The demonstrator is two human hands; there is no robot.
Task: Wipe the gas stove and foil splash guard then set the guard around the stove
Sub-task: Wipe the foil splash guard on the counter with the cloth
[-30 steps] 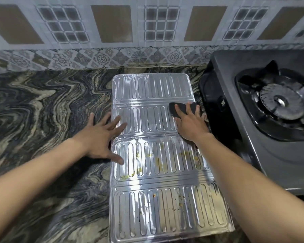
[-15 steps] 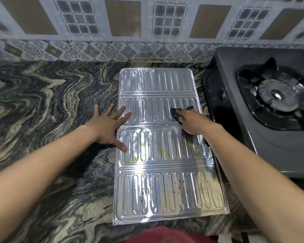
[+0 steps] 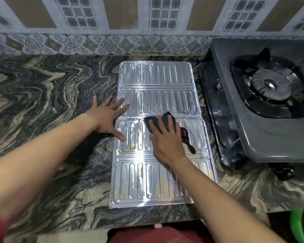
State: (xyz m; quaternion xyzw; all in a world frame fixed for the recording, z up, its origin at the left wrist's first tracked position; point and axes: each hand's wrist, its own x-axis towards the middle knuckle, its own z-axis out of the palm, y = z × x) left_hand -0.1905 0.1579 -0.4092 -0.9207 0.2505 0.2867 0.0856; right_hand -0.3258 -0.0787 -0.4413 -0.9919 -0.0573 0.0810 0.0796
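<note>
The foil splash guard (image 3: 158,88) lies flat and unfolded on the marble counter, its ribbed panels running away from me. Yellow and brown stains dot the two nearer panels. My left hand (image 3: 107,118) is spread flat, fingers and thumb pressing the guard's left edge. My right hand (image 3: 165,141) lies flat on a dark cloth (image 3: 167,120) and presses it onto the third panel; part of the cloth trails out to the right. The grey gas stove (image 3: 263,130) stands to the right of the guard, its burner (image 3: 268,85) uncovered.
The marble counter (image 3: 47,95) stretches left of the guard. A tiled wall (image 3: 112,23) rises behind it. The counter's front edge runs just below the guard. Something green (image 3: 298,225) shows below the counter at the bottom right.
My right hand has slid the cloth toward me and leftward, from the second panel's right side onto the third panel. The left hand stays on the guard's left edge.
</note>
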